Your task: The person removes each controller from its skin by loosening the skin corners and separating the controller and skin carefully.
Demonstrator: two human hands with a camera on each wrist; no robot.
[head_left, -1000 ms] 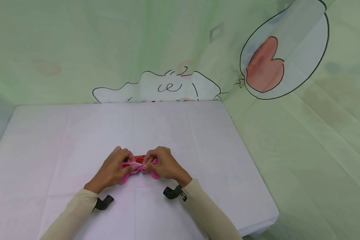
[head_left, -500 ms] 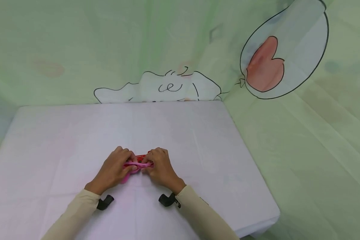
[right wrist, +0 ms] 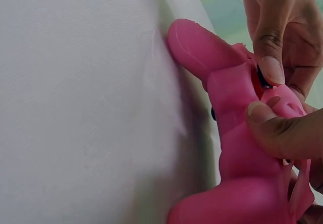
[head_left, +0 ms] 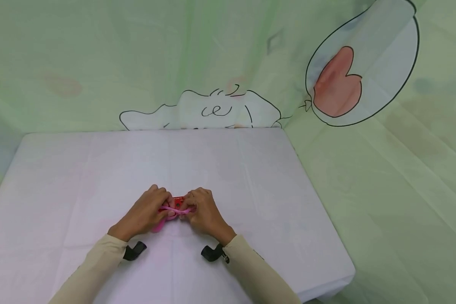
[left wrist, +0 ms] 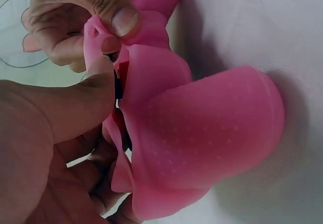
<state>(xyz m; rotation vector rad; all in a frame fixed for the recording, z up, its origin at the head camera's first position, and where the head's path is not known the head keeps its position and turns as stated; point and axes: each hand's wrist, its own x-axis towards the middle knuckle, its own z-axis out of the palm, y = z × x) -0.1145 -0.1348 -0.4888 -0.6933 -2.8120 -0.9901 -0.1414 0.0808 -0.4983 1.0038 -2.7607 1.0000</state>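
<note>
A pink silicone controller cover (left wrist: 202, 128) is partly around a red game controller (head_left: 178, 199) with white lettering. Its two rounded grip sleeves show in the wrist views, and a dotted texture covers one. My left hand (head_left: 150, 211) holds the cover from the left side, its thumb at the open edge where red and black parts show. On the other side, my right hand (head_left: 203, 213) pinches the edge between thumb and fingers, as the right wrist view shows. A twisted pink strip (head_left: 178, 211) of the cover stretches between both hands. Much of the controller is hidden.
A white cloth covers the table (head_left: 99, 169). Its right edge (head_left: 319, 207) runs down toward the front right corner. Pale green fabric with drawn figures and a heart balloon (head_left: 338, 84) hangs behind and to the right. Black cameras (head_left: 212, 253) sit at both wrists.
My right hand has shifted slightly left and turned, hiding the right grip sleeve from the head view. The pink strip between the hands looks thinner and more twisted. My left hand barely moved.
</note>
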